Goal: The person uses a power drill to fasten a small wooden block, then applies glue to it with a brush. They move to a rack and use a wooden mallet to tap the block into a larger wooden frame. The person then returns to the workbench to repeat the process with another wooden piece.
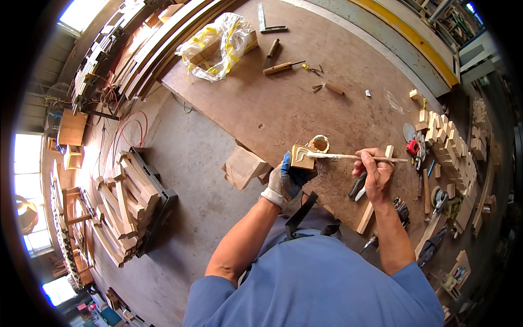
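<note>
My left hand [281, 184], in a white and blue work glove, is wrapped round a small wooden block [298, 163] at the table's near edge. Pale, wet-looking glue lies in streaks over the block's upper face. Between the bare fingers of my right hand [378, 175] is a long thin glue brush [344, 156], held nearly level. Its whitened end rests on the block, and the handle sticks out past my hand to the right. Just beyond the block stands a small round pot [321, 143] with a crusted whitish rim; its inside looks brown.
On the brown table [234, 103] lie a try square [265, 24], chisels [279, 68] and a plastic bag [218, 46] around wood. Stacked wooden blocks [451, 147] and a red tape measure [412, 147] are at right. Curved wooden pieces [122, 207] fill a black pallet at left.
</note>
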Demonstrator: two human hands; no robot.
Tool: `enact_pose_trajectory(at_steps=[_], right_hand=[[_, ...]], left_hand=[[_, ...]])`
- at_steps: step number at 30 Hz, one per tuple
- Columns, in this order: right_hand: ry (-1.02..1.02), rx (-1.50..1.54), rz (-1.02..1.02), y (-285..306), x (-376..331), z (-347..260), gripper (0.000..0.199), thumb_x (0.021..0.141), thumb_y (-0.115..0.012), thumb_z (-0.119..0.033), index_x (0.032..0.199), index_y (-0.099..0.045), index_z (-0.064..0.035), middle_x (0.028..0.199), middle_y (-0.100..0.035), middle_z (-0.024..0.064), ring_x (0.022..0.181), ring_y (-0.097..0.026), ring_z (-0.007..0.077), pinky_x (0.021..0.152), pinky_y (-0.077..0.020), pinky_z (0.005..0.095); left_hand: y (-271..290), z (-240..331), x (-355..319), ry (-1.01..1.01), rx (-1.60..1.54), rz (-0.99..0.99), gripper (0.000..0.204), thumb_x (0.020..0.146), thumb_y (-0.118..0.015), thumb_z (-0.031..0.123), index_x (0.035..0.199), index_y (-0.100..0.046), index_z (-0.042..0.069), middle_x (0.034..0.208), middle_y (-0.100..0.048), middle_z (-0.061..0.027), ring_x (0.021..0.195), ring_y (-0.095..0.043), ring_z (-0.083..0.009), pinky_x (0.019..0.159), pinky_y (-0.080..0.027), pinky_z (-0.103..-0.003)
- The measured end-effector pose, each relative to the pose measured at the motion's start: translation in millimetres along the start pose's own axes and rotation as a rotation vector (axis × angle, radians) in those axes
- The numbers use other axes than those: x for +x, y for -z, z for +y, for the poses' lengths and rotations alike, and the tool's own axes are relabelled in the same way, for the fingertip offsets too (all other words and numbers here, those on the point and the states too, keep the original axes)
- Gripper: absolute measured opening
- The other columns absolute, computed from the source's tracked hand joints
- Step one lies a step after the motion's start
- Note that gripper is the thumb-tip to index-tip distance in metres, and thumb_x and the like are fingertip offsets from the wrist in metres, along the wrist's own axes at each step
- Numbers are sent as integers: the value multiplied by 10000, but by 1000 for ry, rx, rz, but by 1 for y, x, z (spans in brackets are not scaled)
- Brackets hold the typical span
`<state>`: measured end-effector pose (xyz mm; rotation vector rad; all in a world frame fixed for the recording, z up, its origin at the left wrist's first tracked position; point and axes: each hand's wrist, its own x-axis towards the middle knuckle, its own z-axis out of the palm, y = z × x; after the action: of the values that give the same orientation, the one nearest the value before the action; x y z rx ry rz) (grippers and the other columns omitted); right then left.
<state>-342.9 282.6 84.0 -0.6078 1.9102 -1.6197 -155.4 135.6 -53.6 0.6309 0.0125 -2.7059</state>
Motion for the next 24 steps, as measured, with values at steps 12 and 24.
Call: enact_pose_trajectory(at_steps=[12, 24], right_hand=[[302, -184, -234, -1, -21, -14, 177, 984, -540, -44, 981, -691, 47, 845, -660, 98, 727, -656, 134, 660, -539, 284], [220, -73, -206, -10, -16, -16, 194, 1002, -544, -63, 994, -703, 49, 835, -669, 90, 726, -662, 131, 673, -548, 270]], left_hand=[[-6, -3, 2, -48, 51, 35, 582, 1080, -509, 466, 1437, -523, 6, 1329, -661, -196, 1185, -666, -383, 1053, -523, -589], [-9, -3, 1, -31, 79, 9, 581, 1073, -524, 474, 1435, -524, 19, 1342, -655, -182, 1165, -678, -364, 1025, -550, -568]])
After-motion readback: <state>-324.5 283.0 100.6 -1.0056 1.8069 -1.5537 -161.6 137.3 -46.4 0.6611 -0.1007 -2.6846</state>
